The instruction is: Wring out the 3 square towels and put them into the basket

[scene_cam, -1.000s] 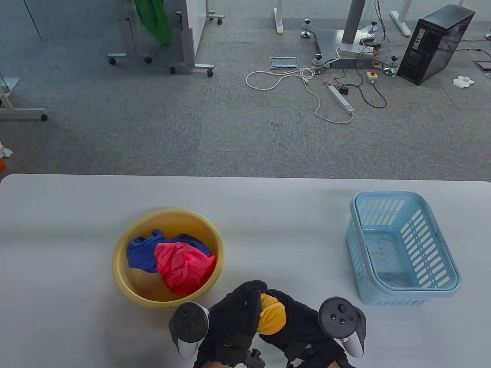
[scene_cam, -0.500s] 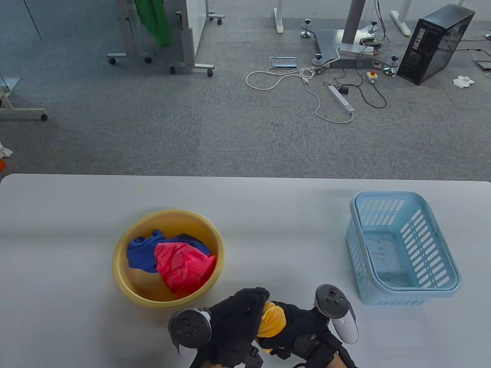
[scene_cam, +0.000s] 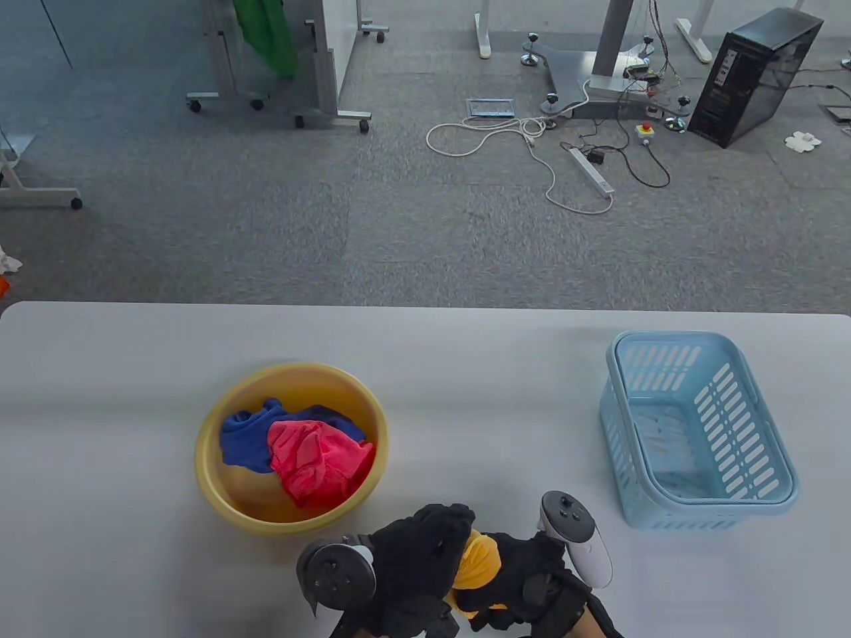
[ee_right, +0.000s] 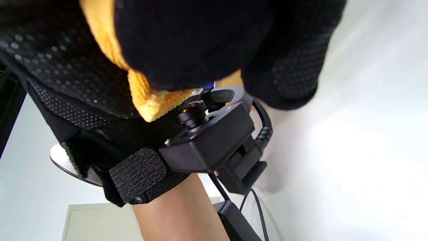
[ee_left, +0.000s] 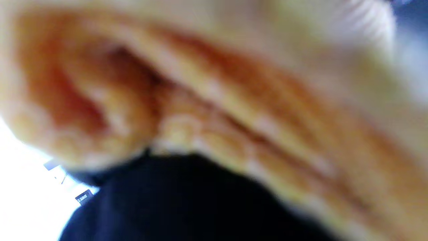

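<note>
Both gloved hands grip a bunched orange towel (scene_cam: 480, 563) over the table's front edge, just right of the yellow basin (scene_cam: 219, 478). My left hand (scene_cam: 425, 551) wraps its left end, my right hand (scene_cam: 525, 578) its right end. The towel fills the left wrist view as a blurred orange twist (ee_left: 214, 110), and a fold (ee_right: 147, 97) shows between the gloves in the right wrist view. A blue towel (scene_cam: 243, 442) and a pink towel (scene_cam: 316, 462) lie crumpled in the basin. The light blue basket (scene_cam: 784, 465) stands at the right with no towel in it.
The grey table (scene_cam: 465, 372) spreads between basin and basket. Beyond its far edge lie carpet, cables (scene_cam: 532, 143), a computer tower (scene_cam: 754, 76) and wheeled frames (scene_cam: 279, 106).
Both hands slid slightly toward the front edge while twisting the orange towel. The right hand rolled, so its tracker now stands more upright. Less of the towel shows between the gloves.
</note>
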Action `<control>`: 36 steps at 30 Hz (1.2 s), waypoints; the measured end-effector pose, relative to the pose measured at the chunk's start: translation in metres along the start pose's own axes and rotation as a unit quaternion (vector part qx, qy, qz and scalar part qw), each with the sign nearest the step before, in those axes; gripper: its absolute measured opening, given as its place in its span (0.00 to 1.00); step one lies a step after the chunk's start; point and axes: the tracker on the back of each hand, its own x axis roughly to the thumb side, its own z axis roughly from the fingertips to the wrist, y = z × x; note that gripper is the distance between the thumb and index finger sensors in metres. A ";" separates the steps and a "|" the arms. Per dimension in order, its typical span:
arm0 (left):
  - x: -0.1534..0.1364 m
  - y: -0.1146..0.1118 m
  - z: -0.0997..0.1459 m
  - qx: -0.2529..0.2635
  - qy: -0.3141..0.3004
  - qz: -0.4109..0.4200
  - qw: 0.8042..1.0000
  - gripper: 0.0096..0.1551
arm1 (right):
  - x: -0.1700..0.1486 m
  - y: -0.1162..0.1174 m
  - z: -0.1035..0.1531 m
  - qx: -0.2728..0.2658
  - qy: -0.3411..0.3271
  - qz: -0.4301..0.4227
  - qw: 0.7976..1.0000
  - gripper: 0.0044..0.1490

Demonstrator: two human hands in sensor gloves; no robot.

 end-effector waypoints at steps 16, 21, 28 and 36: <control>0.006 -0.002 0.001 0.014 -0.036 0.004 0.999 0.27 | -0.014 0.009 -0.008 0.079 -0.022 -0.094 0.992 0.49; 0.005 -0.004 0.002 0.020 -0.033 0.010 0.999 0.27 | -0.019 0.011 -0.011 0.091 -0.022 -0.121 0.988 0.49; 0.008 -0.001 0.001 0.030 -0.052 0.015 0.998 0.27 | -0.018 0.014 -0.013 0.100 -0.035 -0.132 0.986 0.48; -0.001 0.003 0.000 0.036 -0.022 0.049 0.998 0.27 | 0.007 0.007 0.001 0.008 -0.023 -0.001 1.000 0.51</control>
